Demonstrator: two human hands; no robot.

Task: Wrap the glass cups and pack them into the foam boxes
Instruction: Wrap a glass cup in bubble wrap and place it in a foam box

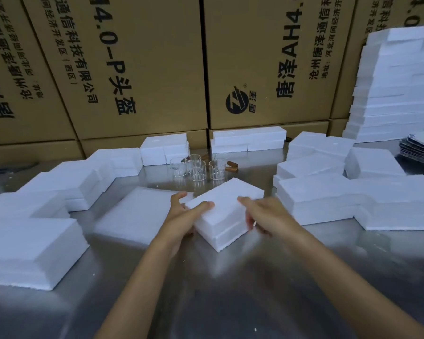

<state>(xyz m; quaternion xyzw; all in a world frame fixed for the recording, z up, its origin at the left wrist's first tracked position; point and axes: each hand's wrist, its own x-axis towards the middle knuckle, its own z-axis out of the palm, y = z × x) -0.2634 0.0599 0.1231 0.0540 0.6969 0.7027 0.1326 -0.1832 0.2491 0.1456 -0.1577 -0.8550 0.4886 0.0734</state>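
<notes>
A closed white foam box [224, 209] lies at an angle on the steel table [206, 277] in front of me. My left hand [184, 214] grips its left end, thumb on top. My right hand [262, 215] holds its right side, fingers over the top edge, slightly blurred. Behind the box stand several clear glass cups [197, 168] with brown wooden handles [231, 166] lying beside them. A stack of white foam wrap sheets [137, 214] lies just left of the box.
More foam boxes lie in rows on the left [66, 182] and right [328, 199], with a tall stack [397, 89] at the far right. Dark printed cartons [419, 148] sit at the right edge. Large cardboard boxes [145, 69] wall off the back.
</notes>
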